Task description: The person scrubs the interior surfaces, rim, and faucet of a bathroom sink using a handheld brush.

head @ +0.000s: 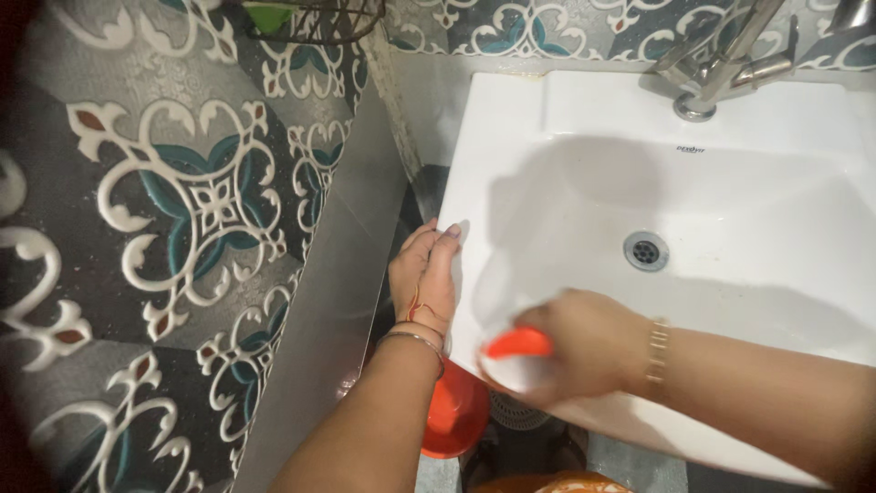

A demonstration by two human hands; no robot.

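A white washbasin (584, 155) fills the right half of the head view, with a round metal drain (646, 250) in its bowl. My left hand (425, 274) rests flat against the basin's left outer edge, fingers together and pointing up, holding nothing. My right hand (575, 347) is over the basin's front left corner, closed around a white object with an orange top (518, 351), which is blurred by motion. A bangle sits on each wrist.
A chrome tap (721, 64) stands at the back of the basin. Patterned tiles (182, 201) cover the wall on the left. An orange round object (454, 411) lies on the floor below the basin, beside a floor drain grate (516, 411).
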